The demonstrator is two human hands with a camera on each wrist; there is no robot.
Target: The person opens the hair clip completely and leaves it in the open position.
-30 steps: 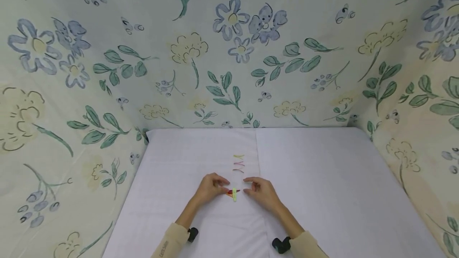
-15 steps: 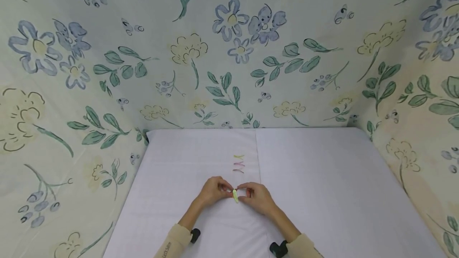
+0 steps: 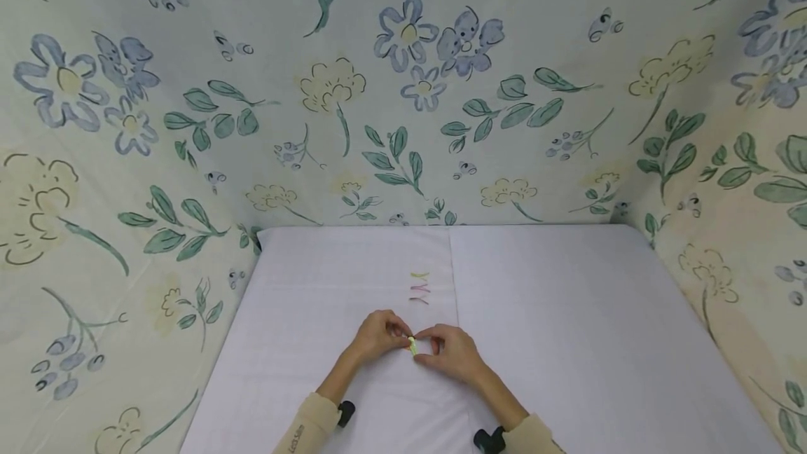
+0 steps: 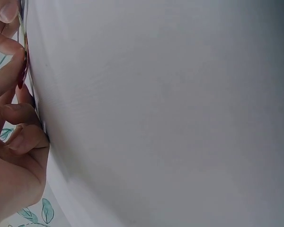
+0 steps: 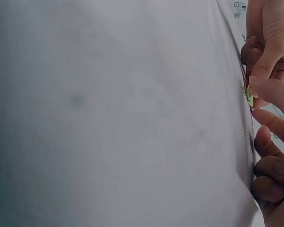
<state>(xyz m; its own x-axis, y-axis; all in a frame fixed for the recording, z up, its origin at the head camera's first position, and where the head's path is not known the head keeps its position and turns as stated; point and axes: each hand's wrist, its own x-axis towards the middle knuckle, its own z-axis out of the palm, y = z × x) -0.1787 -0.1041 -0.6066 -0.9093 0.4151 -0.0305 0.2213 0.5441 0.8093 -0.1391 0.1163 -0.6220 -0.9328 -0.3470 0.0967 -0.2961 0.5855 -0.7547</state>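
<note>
A yellow-green hair clip [image 3: 412,347] lies between the two hands, over a red and orange clip largely covered by fingers. The left hand [image 3: 377,335] pinches the red clip [image 4: 22,78] between thumb and index finger, as the left wrist view shows. From the other side the right hand [image 3: 455,352] has its thumb and index finger at the two ends of the yellow-green clip [image 5: 250,96], gripping it. Its other fingers are curled.
Beyond the hands, a yellow clip [image 3: 419,274], a pink clip [image 3: 420,289] and a brownish-red clip [image 3: 419,299] lie in a column on the white cloth [image 3: 542,300]. Floral fabric [image 3: 403,153] hangs behind and at both sides.
The right hand has moved left to the yellow-green clip and taken hold of it. The left hand has shifted slightly right, still with the red clip.
</note>
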